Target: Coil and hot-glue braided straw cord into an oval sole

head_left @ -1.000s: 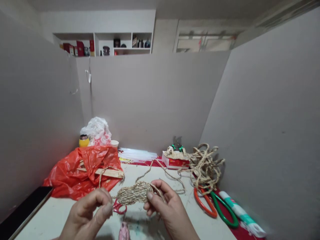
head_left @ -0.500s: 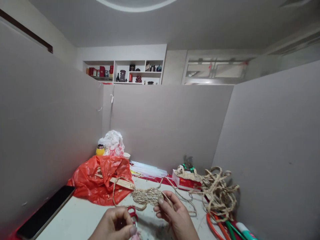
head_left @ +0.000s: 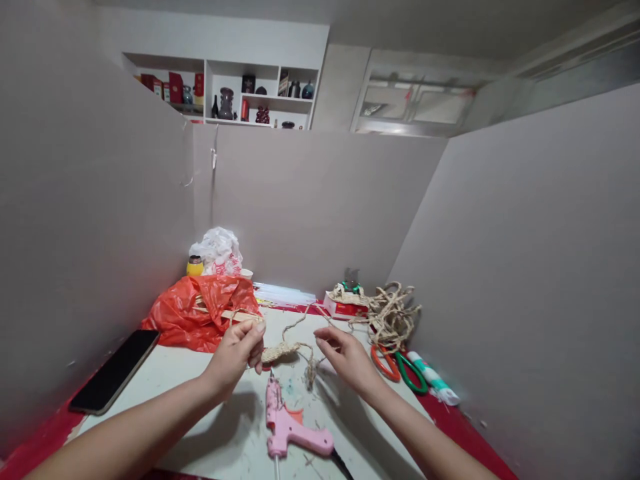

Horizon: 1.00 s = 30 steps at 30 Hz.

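My left hand (head_left: 239,352) is closed, thumb pressed to the fingers, on a tan twisted straw rope; the exact grip is partly hidden. Beside its fingers is a small coiled piece (head_left: 283,352) of the same rope, and a strand (head_left: 311,373) trails from its right end. My right hand (head_left: 347,357) hovers to the right of that strand, fingers stretched out and slightly apart, seemingly holding nothing. Below and between both hands a pink glue gun (head_left: 295,430) lies on the white work board (head_left: 210,440), its nozzle pointing away from me.
At left lie a black phone (head_left: 116,370) and a red plastic bag (head_left: 175,317) with wooden sticks. Clear glue sticks (head_left: 285,295) are at the back. On the right sit a rope heap (head_left: 393,313), a red box (head_left: 345,307), orange-and-green-handled tools (head_left: 413,373) and a white-green tube (head_left: 434,379).
My view has tipped downward, bringing the glue gun into sight. The coiled rope piece has left my right hand and now sits by my left. My right hand has opened out.
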Motion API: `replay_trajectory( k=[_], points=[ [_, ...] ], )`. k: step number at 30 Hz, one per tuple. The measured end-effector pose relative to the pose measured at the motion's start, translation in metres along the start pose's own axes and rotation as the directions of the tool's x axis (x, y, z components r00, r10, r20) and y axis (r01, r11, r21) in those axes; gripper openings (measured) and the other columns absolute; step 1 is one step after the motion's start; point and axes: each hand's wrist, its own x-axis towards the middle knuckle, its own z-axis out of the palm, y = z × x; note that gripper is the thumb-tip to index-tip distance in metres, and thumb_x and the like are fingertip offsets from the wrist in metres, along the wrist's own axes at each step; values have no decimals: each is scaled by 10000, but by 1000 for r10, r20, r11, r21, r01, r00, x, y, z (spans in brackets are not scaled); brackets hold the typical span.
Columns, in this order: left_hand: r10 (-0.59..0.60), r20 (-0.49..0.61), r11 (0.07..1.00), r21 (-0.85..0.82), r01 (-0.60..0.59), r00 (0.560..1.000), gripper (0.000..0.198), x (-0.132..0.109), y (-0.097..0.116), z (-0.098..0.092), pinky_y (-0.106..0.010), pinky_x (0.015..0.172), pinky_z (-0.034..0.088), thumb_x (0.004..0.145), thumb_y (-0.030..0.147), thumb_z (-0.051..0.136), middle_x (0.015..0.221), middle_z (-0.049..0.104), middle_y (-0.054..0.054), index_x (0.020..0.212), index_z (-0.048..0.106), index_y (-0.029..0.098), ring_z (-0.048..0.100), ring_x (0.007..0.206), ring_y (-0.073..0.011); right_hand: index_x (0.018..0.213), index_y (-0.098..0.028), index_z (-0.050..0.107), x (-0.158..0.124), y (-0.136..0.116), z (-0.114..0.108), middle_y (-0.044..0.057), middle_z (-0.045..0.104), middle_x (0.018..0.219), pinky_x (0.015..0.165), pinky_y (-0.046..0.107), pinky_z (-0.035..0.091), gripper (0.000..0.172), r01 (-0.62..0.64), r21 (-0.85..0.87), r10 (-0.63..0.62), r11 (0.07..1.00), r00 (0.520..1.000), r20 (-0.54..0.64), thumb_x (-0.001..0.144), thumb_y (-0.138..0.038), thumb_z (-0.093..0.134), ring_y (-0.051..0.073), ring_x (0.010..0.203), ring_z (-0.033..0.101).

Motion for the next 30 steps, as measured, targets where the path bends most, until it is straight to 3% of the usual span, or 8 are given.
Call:
replay_trajectory(
  k=[4,7,9,14,17,20,25,30],
  points=[
    [-36,56,998,-53,39,998,550,16,0,7,-199,391,352,753,611,637,443,234,129,557,293,230,205,363,-38,992,-158,657,-30,-12,-3,34,676,980,744,358,550,168,83,-2,-83,997,993,-90,940,-312,613,184,830,654],
    [-47,87,997,-59,52,995,549,27,-3,14,-203,406,372,736,610,656,433,300,118,544,320,220,265,356,-36,720,-171,639,-43,-19,-1,-20,603,645,597,289,472,296,125,79,-107,989,975,-197,872,-422,666,152,603,555],
    [-43,100,997,-53,48,994,507,33,-7,19,-204,429,393,701,585,705,440,392,99,572,400,201,345,370,-46,677,-184,606,-47,-21,3,-19,587,601,543,281,431,378,134,166,-94,977,969,-228,854,-515,646,144,538,509],
    [-57,133,997,-40,63,990,435,39,-21,30,-196,441,391,621,482,812,417,498,81,651,499,181,427,381,-66,761,-169,589,-50,-8,19,-23,606,659,541,269,473,416,76,311,-7,947,976,-218,928,-546,531,124,527,554],
    [-72,108,995,-54,78,992,422,41,-32,30,-173,441,364,605,434,839,436,529,73,635,514,166,441,389,-53,1030,-143,631,-46,7,20,33,672,936,671,331,557,247,-3,292,63,956,978,-197,967,-372,565,159,740,658],
    [-114,65,989,-84,119,991,429,45,-43,23,-163,417,332,638,470,810,449,545,60,606,518,157,444,376,-46,1205,-166,585,-42,19,14,80,630,1186,797,418,566,287,-88,255,135,963,975,-176,951,-299,604,226,960,658],
    [-210,60,966,-142,216,976,464,50,-51,15,-169,401,356,712,560,718,468,579,15,602,566,135,469,362,-55,1210,-167,584,-42,27,11,82,624,1201,814,429,561,293,-128,233,165,964,975,-146,950,-301,605,234,981,653],
    [-276,108,937,-190,293,955,399,50,-53,15,-169,444,432,809,483,666,583,656,-45,699,645,100,536,423,-67,1194,-165,589,-47,27,16,78,636,1170,788,411,568,278,-70,245,100,967,989,-112,953,-303,600,220,944,662]
  ],
)
